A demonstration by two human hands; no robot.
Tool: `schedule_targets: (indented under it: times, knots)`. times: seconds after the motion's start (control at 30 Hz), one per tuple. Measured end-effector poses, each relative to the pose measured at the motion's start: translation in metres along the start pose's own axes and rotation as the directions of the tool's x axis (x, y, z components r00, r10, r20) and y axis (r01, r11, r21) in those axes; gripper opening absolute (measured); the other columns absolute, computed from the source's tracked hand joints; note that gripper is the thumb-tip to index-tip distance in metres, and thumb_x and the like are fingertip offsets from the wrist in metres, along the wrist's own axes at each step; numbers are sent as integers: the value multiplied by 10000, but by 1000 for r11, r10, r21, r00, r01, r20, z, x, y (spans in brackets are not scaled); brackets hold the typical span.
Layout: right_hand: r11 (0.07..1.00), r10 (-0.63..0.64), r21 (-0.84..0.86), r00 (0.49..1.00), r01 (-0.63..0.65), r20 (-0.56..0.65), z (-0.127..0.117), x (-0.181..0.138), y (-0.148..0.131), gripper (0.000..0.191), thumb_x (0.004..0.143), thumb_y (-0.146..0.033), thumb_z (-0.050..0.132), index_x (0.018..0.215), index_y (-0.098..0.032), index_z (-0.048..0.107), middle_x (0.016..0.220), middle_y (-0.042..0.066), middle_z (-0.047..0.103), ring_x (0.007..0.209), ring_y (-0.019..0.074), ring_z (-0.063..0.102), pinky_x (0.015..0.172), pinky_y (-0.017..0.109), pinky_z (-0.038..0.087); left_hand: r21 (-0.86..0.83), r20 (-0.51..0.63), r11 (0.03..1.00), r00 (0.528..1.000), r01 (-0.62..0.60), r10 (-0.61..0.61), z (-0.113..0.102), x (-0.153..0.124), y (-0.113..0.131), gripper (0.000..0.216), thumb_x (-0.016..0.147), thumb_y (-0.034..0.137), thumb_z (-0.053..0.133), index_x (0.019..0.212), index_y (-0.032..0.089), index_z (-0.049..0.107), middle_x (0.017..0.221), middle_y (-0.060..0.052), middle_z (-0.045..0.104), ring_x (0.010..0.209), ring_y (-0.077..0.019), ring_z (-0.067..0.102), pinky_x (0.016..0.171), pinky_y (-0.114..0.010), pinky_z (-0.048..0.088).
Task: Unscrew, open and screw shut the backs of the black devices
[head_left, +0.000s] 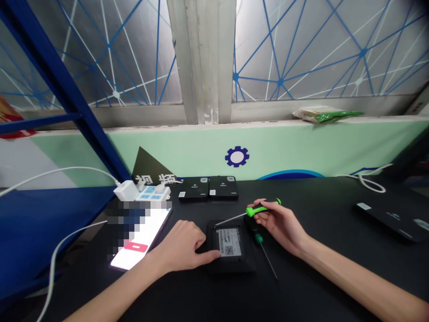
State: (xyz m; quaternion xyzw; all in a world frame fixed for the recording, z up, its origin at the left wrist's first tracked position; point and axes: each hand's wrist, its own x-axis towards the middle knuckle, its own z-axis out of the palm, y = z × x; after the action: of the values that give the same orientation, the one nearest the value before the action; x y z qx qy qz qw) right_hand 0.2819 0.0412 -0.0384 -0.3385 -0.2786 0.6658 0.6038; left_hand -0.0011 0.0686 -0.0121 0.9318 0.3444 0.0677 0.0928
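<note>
A small black box with a white label (229, 245) lies on the dark table (318, 277) in front of me. My left hand (182, 248) rests on its left edge, fingers curled, thumb pressed against the box. My right hand (279, 223) is closed round the green handle of a screwdriver (254, 210), whose thin shaft points left to the box's top left corner. A second green-tipped screwdriver (266, 255) lies on the table just right of the box, under my right hand.
Two more black boxes (208, 188) sit at the back by the wall. A lit phone (140, 239) lies to the left, next to a white power strip (149, 192) with a charger and cables. A flat black device (392, 219) is at the right. A blue shelf frame (67, 94) stands on the left.
</note>
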Motion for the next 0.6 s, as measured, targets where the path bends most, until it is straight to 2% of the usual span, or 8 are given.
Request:
schedule_targets:
  times: [0.13, 0.23, 0.43, 0.53, 0.6]
  knots:
    - [1000, 0, -3, 1000, 0, -10, 2, -1, 0, 134, 775, -256, 756, 840, -141, 735, 928, 98, 747, 706, 152, 641, 656, 256, 517, -11, -3, 1000, 1000, -17, 17, 2, 0, -2, 604, 908, 558, 545, 486, 187, 322, 460, 36, 402, 419, -108, 342, 492, -308, 175]
    - [999, -47, -19, 998, 46, -51, 1, 0, 0, 139, 763, -258, 767, 810, -133, 728, 889, 95, 743, 679, 149, 634, 612, 242, 515, -4, -9, 1000, 1000, -23, 23, 4, -1, -3, 584, 914, 532, 534, 500, 184, 313, 468, 37, 411, 422, -102, 328, 486, -303, 176]
    - [984, -181, -33, 972, 178, -149, -4, 4, -1, 145, 750, -268, 780, 766, -142, 710, 786, 67, 720, 569, 114, 574, 504, 205, 476, 4, -137, 998, 989, -56, 56, 5, -3, -2, 475, 841, 440, 595, 558, 197, 301, 493, 53, 390, 469, -104, 352, 497, -279, 190]
    - [981, -192, -17, 971, 192, -140, -5, 4, -3, 145, 750, -269, 777, 755, -145, 702, 767, 68, 708, 568, 114, 560, 493, 198, 471, -8, -188, 997, 980, -74, 71, 6, -3, -1, 410, 835, 411, 594, 599, 206, 329, 502, 65, 374, 464, -101, 335, 504, -272, 205]
    - [986, -169, -7, 980, 169, -109, -3, 3, -4, 141, 758, -268, 769, 759, -146, 698, 769, 69, 704, 578, 117, 565, 497, 198, 474, -10, -183, 998, 981, -70, 67, 7, -2, -1, 402, 851, 407, 583, 606, 207, 334, 500, 67, 371, 460, -100, 328, 504, -270, 209]
